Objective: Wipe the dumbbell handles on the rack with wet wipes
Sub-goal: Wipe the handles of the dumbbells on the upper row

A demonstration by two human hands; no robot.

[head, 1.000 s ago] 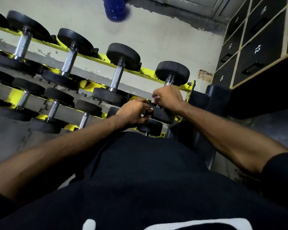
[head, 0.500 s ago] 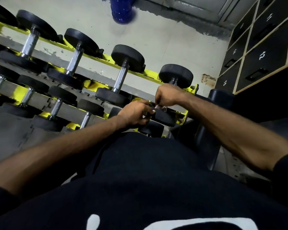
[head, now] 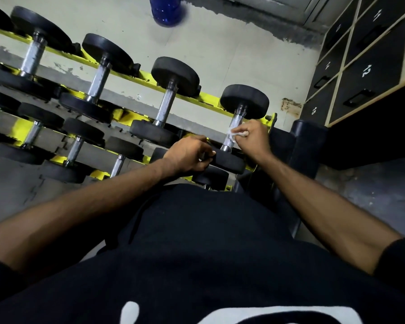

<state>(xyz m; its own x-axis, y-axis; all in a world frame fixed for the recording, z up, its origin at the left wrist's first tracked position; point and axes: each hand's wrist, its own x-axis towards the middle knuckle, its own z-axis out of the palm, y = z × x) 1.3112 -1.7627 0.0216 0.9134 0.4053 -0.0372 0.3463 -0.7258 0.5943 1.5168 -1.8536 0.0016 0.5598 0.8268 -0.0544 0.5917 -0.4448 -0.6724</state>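
Pinching a crumpled white wet wipe (head: 233,134) between thumb and curled fingers, the right hand (head: 255,137) presses the wipe against the right side of the knurled steel handle (head: 228,142). This handle belongs to the rightmost dumbbell (head: 238,118) on the upper tier of the yellow rack (head: 208,97). The wipe contacts the handle at about mid-length, between the far head (head: 244,101) and the near head (head: 230,163). The dumbbell lies seated in the rack, its handle sloping toward the person. The left hand (head: 187,155) is placed at the left edge of the near head with fingers curled; it appears to grip that head, though the contact is partly hidden by the hand itself. Three larger dumbbells (head: 166,106) occupy the upper tier to the left, each well apart from its neighbour. Smaller dumbbells (head: 74,148) fill the lower tier. A black padded cylinder (head: 310,136) stands just beside the right end of the rack. Black lockers (head: 369,73) with white numerals 12 and 15 line the right side. A blue container (head: 166,10) stands on the pale floor (head: 232,50) at the top edge. A black garment (head: 197,253) with white print fills the lower frame.
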